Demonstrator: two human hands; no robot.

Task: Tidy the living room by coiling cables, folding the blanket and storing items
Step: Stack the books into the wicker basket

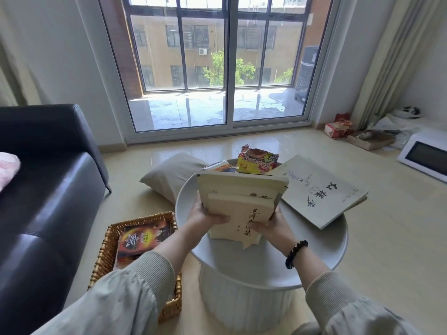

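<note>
Both hands over round white tabletop. Left hand grips stack of cream books at left edge. Right hand grips right edge, fingers curled round. Stack tilted, above near-middle of tabletop. Big thin book flat on right. Snack packets at far rim. Wicker basket on floor, left, holds dark book.

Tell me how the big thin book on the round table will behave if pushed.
The big thin book probably slides easily, since the round table looks smooth. Its right corner overhangs the rim, so a push rightward may tip it off. Being thin, it likely bends when lifted by one edge.
</note>
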